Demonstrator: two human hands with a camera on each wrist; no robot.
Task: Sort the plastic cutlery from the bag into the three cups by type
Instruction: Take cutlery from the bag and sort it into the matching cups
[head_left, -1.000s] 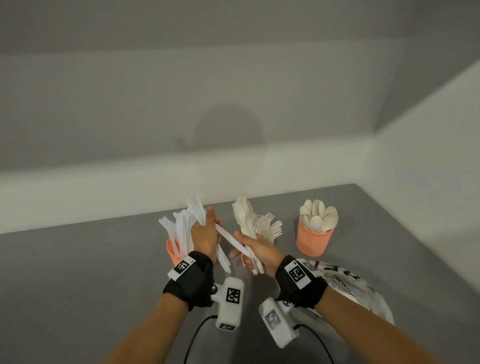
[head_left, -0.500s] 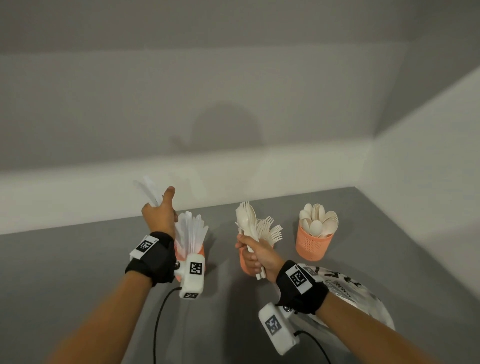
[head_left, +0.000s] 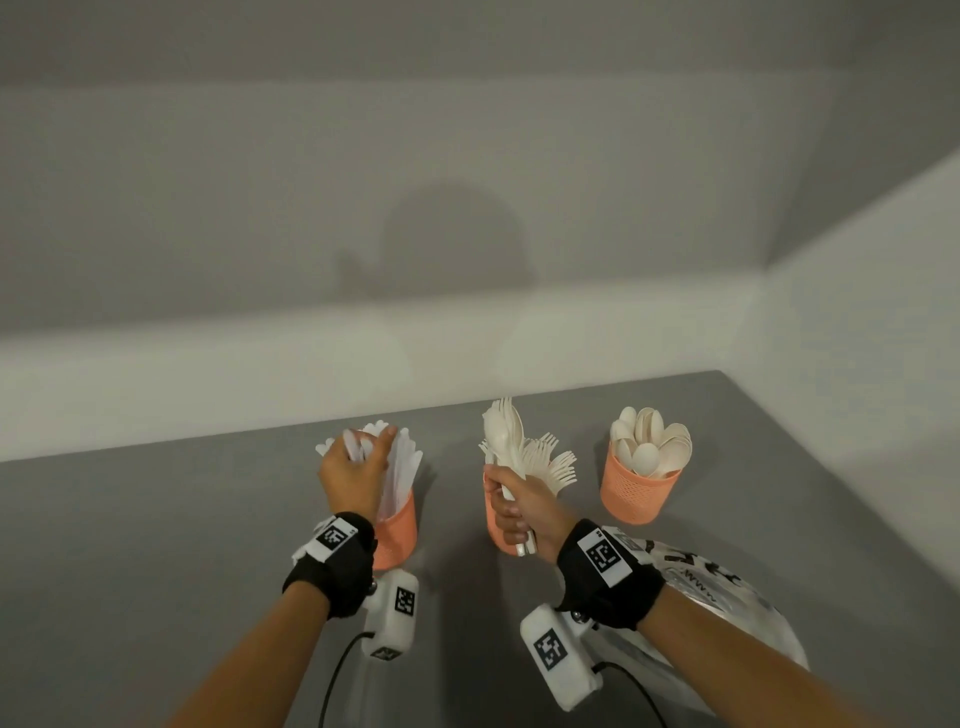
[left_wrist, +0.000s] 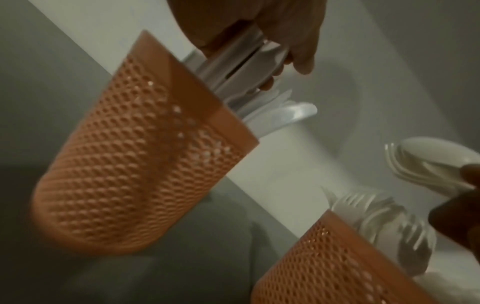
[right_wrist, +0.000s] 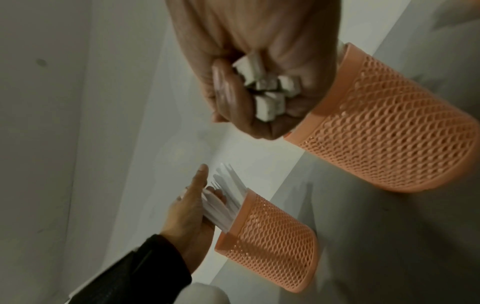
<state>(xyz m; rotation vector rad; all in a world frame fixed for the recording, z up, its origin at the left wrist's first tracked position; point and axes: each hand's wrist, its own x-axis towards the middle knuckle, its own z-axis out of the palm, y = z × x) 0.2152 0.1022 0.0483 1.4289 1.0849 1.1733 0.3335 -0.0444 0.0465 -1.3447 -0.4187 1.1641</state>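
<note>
A second ago the left hand was pulling a knife out of the bunch in the right hand; half a second ago it was raised, off to the left of the knife cup. Now it is down at that cup's mouth, among the knives standing there. So one more knife is going in with its kind, and the bunch is one shorter.

The left hand's fingers are curled round white handles just above the rim. The wrist view is blurred, so whether it holds only the new knife or several I cannot tell.

The right hand is fisted tightly round the bunch, spoons and forks upright, in front of the fork cup. The spoon cup stands full, to the right. The bag lies under the right forearm.
</note>
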